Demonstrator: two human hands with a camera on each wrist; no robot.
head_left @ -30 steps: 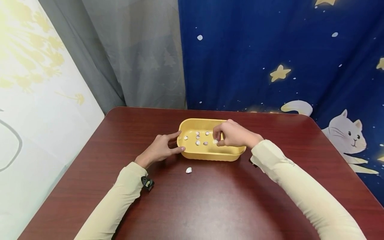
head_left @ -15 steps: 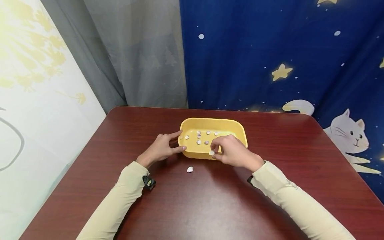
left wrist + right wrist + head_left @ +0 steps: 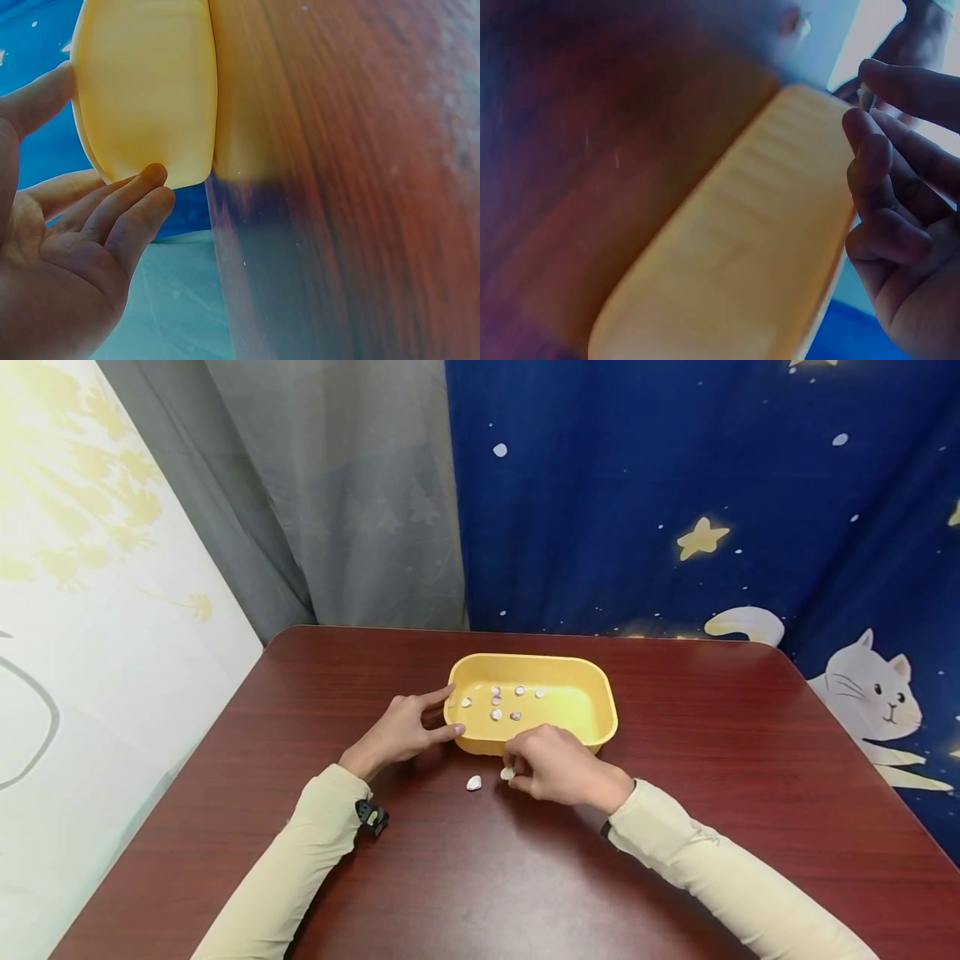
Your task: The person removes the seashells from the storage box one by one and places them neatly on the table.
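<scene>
In the head view, a yellow plastic tub (image 3: pixel 577 710) stands on the table. Several small, pale, shell-like pieces (image 3: pixel 496 715) lie on its floor. My left hand (image 3: pixel 397 731) touches the tub's left end with thumb and fingers spread; the left wrist view shows the fingertips against the tub (image 3: pixel 150 82). Thumb and fingers of my right hand (image 3: pixel 558 768) pinch one small white shell-like piece (image 3: pixel 507 773) just in front of the tub. That piece (image 3: pixel 866 97) appears thin in the right wrist view. Another white shell-like piece (image 3: pixel 474 783) lies on the table to its left.
The dark red-brown wooden table (image 3: pixel 450 877) reaches back to a grey curtain (image 3: pixel 360 510) and a blue curtain (image 3: pixel 585 510) with stars and a cat. A white patterned panel (image 3: pixel 97 693) stands on the left.
My right hand has lifted a pale shell-like piece out of the tub, over its near rim, and brought it toward me and left, low over the table. The left hand stays at the tub.
</scene>
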